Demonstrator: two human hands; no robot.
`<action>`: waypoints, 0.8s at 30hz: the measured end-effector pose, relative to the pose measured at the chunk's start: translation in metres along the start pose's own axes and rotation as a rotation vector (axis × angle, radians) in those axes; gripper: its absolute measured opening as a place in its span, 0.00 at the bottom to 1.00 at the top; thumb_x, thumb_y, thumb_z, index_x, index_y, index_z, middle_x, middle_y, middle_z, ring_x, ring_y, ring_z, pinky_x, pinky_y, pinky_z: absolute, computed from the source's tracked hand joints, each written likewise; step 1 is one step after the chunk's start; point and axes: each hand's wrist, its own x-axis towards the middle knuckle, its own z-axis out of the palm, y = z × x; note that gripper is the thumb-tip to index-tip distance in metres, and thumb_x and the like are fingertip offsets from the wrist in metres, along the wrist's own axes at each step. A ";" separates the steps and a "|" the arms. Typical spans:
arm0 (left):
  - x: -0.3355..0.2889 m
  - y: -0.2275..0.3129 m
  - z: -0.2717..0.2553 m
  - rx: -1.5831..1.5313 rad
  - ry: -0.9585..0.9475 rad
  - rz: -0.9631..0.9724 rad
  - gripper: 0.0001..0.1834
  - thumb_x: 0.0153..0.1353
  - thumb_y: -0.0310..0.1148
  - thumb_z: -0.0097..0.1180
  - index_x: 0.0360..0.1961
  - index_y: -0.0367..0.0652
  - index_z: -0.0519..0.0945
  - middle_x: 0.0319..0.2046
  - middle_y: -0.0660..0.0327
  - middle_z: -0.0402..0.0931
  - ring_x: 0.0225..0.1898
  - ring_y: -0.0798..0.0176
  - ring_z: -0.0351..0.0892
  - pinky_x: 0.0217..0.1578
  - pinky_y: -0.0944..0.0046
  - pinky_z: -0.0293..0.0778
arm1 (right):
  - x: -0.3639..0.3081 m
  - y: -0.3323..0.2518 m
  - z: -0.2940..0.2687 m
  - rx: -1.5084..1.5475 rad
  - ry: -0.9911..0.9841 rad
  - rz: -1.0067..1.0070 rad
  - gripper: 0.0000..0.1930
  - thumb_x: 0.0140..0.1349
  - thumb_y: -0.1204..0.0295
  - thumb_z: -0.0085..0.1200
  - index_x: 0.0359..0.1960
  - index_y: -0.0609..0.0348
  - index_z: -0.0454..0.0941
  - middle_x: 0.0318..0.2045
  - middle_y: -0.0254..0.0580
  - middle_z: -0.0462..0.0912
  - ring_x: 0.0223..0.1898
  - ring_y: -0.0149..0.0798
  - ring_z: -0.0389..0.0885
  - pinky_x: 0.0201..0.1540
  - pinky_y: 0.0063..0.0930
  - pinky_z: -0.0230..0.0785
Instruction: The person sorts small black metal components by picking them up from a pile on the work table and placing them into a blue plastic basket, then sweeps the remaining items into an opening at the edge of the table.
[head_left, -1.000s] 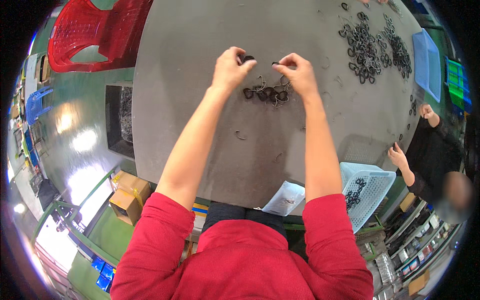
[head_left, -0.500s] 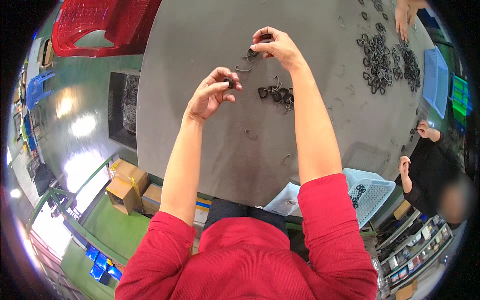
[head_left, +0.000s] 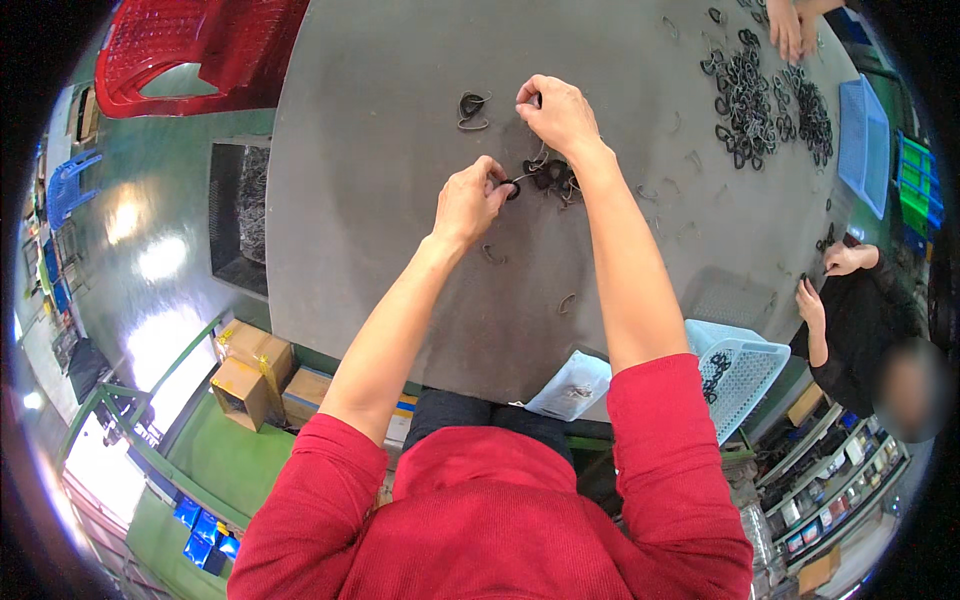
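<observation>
My left hand (head_left: 466, 206) is closed in a pinch on a small black ring (head_left: 513, 189) beside a little heap of black rings and thin metal hooks (head_left: 549, 176). Farther off, my right hand (head_left: 562, 116) has its fingertips pressed together on a small dark piece, mostly hidden by the fingers. To the left of my right hand lies a black ring with wire hooks (head_left: 472, 106) on the grey table (head_left: 380, 230). Two loose hooks lie nearer to me, one of them a curved wire hook (head_left: 567, 303).
A large pile of black rings and hooks (head_left: 745, 110) is at the far right, where a person's hands (head_left: 790, 28) reach in. Another person (head_left: 855, 330) works at the right edge. A blue basket (head_left: 862, 145) and a light blue basket (head_left: 750, 375) stand there; a red chair (head_left: 150, 75) stands far left.
My left hand has moved right and slightly away, to the small heap. My right hand has come slightly nearer. A ring with hooks now lies to the left of my right hand.
</observation>
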 end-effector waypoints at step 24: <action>0.005 -0.008 -0.044 -0.048 -0.099 -0.263 0.11 0.48 0.35 0.63 0.30 0.39 0.81 0.24 0.65 0.77 0.27 0.71 0.73 0.30 0.68 0.69 | -0.097 0.069 -0.053 0.540 0.039 0.421 0.11 0.47 0.66 0.61 0.28 0.60 0.80 0.27 0.37 0.81 0.37 0.36 0.80 0.36 0.25 0.68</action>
